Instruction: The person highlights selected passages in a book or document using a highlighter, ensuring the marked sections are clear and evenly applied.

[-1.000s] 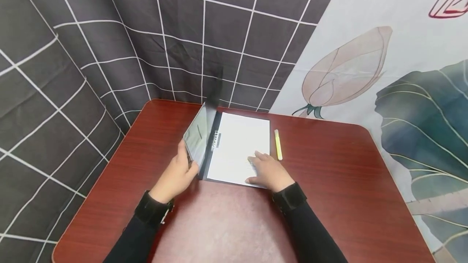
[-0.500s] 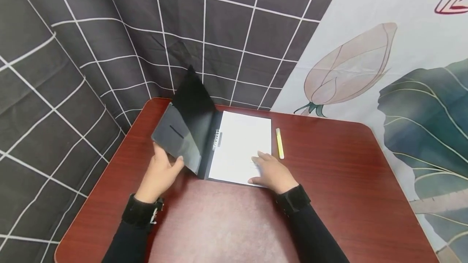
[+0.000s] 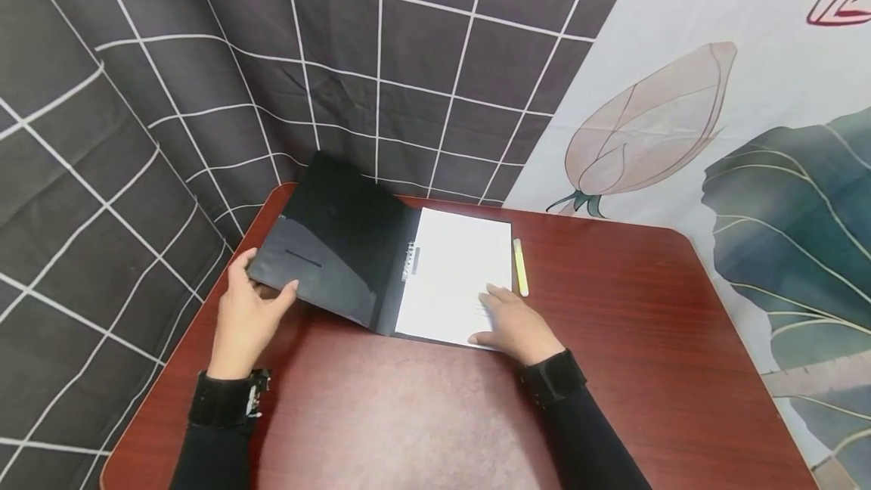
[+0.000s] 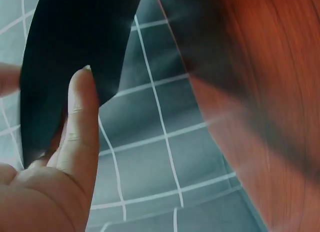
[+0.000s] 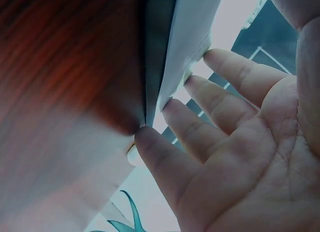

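A black ring binder point(image 3: 361, 210) lies spread on the table, its left cover tilted up off the wood. My left hand point(image 3: 241, 320) pinches that cover's near left corner between thumb and fingers; the left wrist view shows the dark cover point(image 4: 82, 42) between them. White paper sheets point(image 3: 452, 271) fill the right side, beside the metal ring clip point(image 3: 409, 262). On their lower right part rests my right hand point(image 3: 519, 326), fingers extended. Its fingertips point(image 5: 175, 106) meet the edge of the sheets in the right wrist view.
A yellow highlighter point(image 3: 520, 267) lies just right of the binder. The reddish-brown table point(image 3: 633, 324) has rounded corners. Behind it and to the left hangs a dark grid-patterned cloth point(image 3: 422, 44); a floral cloth point(image 3: 646, 119) hangs at the right.
My left hand has swung the cover from nearly upright over to the left and lowered it, and has travelled left with it. The right hand has stayed on the paper, shifting slightly right.
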The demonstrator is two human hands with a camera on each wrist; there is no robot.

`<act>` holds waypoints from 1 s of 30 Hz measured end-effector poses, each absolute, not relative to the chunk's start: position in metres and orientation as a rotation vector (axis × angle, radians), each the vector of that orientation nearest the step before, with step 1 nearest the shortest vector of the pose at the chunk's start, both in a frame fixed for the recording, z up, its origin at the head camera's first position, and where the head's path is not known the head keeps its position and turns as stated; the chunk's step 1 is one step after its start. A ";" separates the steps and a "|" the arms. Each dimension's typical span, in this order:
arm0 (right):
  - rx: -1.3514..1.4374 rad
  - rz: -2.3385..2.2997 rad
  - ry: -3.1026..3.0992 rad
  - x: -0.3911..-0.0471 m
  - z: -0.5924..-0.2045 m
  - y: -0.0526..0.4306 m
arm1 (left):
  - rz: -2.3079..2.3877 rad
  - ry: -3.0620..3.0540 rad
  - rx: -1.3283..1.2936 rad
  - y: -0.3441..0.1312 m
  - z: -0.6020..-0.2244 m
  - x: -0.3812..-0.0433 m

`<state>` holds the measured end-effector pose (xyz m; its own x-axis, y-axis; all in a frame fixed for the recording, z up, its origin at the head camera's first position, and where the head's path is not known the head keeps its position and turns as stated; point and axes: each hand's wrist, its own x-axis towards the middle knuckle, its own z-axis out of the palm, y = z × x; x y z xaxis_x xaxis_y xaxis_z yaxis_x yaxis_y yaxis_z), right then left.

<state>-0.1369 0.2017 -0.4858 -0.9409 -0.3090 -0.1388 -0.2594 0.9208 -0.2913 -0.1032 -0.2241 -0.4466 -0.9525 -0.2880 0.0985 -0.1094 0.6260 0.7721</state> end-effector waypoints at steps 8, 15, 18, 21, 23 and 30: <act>-0.414 -0.438 2.894 -0.138 -0.485 0.209 | -0.971 -2.931 0.213 -0.250 -0.449 -0.107; -0.410 -0.492 2.876 -0.137 -0.488 0.220 | -0.843 -3.087 0.072 -0.255 -0.462 -0.117; -0.401 -0.505 2.875 -0.135 -0.487 0.223 | -0.812 -3.145 0.027 -0.252 -0.469 -0.120; -0.397 -0.510 2.876 -0.134 -0.487 0.226 | -0.797 -3.176 0.022 -0.248 -0.475 -0.121; -0.399 -0.514 2.875 -0.134 -0.487 0.228 | -0.793 -3.185 0.043 -0.245 -0.478 -0.121; -0.374 -0.528 2.873 -0.134 -0.485 0.232 | -0.763 -3.238 0.034 -0.236 -0.473 -0.120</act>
